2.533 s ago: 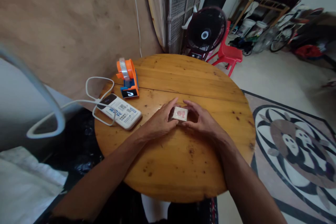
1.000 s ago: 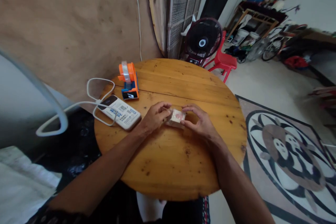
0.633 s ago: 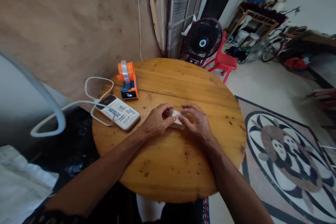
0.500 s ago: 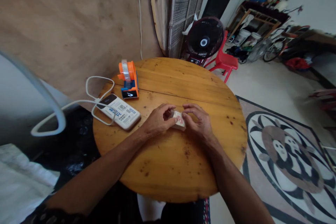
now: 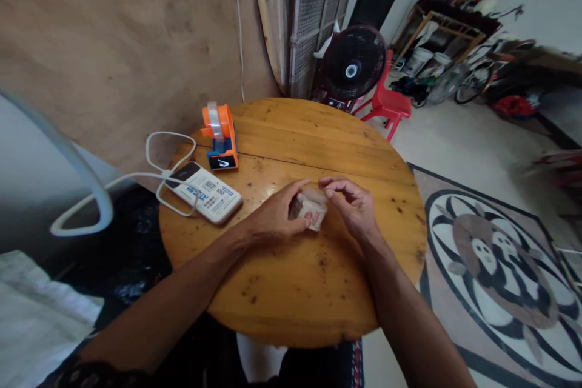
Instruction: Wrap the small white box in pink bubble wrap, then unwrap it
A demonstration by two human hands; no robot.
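Observation:
A small whitish box with red print (image 5: 316,216) is tilted up over the middle of the round wooden table (image 5: 313,297). My left hand (image 5: 279,212) is wrapped around its left side, thumb on the printed face and fingers behind. At the box's upper right corner, my right hand (image 5: 352,203) has thumb and forefinger pinched together. Whatever lies between those fingertips is too small to make out. The upper part of the box looks pale and blurred.
Left of my hands lie a white power bank (image 5: 209,194) and its looped white cable (image 5: 131,177). An orange and blue tape dispenser (image 5: 222,139) stands behind it. Beyond the table are a dark fan (image 5: 350,63) and a red plastic chair (image 5: 391,103).
The box has been tilted so its printed face turns toward me. My left hand has opened wider around it, and my right hand has shifted slightly right, its fingers drawn closer together.

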